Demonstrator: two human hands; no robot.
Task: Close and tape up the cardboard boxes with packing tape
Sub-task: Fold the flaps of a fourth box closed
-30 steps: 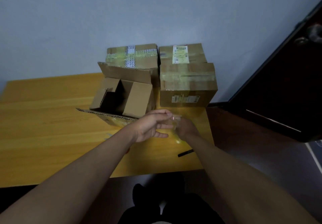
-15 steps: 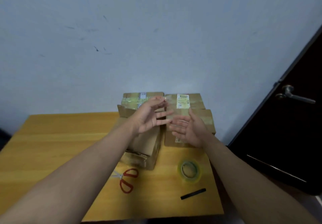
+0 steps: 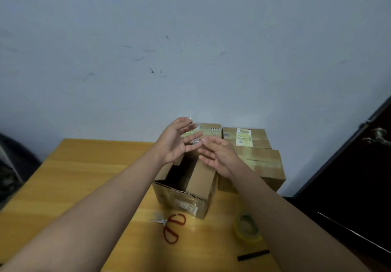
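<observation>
Both hands raised, left hand [image 3: 176, 142], right hand [image 3: 220, 155]

Counted 4 cardboard boxes: 1 open box [image 3: 186, 189], 3 taped boxes [image 3: 260, 164], 1 tape roll [image 3: 246, 228], 1 pair of red scissors [image 3: 171, 227], 1 black stick [image 3: 253, 255], 2 hands [image 3: 175, 142], 1 wooden table [image 3: 69, 187].

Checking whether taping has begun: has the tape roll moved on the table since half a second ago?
No. The tape roll lies on the table between the open box and the black marker, as before; neither hand touches it.
</observation>
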